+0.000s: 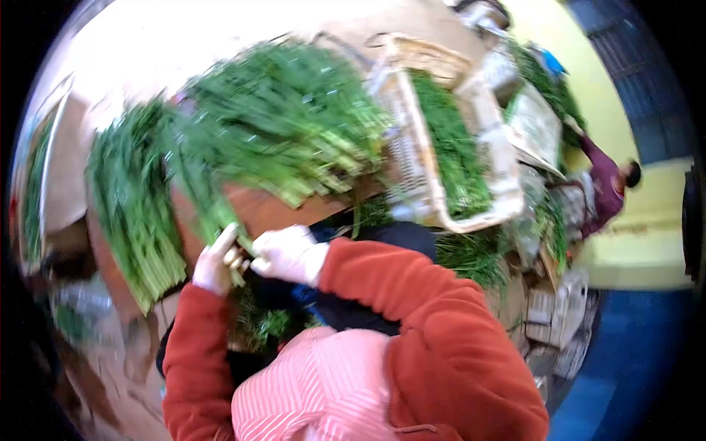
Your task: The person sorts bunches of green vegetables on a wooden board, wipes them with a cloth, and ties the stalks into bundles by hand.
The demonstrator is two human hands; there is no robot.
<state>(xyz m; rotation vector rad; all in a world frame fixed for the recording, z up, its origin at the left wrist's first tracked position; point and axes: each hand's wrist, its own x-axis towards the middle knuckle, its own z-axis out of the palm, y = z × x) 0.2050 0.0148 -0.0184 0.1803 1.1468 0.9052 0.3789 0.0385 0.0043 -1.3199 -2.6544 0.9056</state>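
Long leafy green stalks with pale ends lie on a brown table in front of me. My left hand [213, 263], in a pale glove, is closed around a small bunch of green stalks [212, 209] whose leaves trail back over the table. Close beside it, my gloved right hand [285, 253] is closed at the pale ends of that bunch; its fingertips are blurred. A big heap of stalks [287, 110] spreads beyond my hands. Another pile of stalks [136, 198] lies to the left, its pale ends toward me.
A white plastic crate [507, 165] holding greens [448, 147] stands to the right. Trimmings [268, 323] lie below my hands, by my legs. At the far right a person in a dark red top [604, 180] reaches toward more greens. A pale box [62, 162] stands at left.
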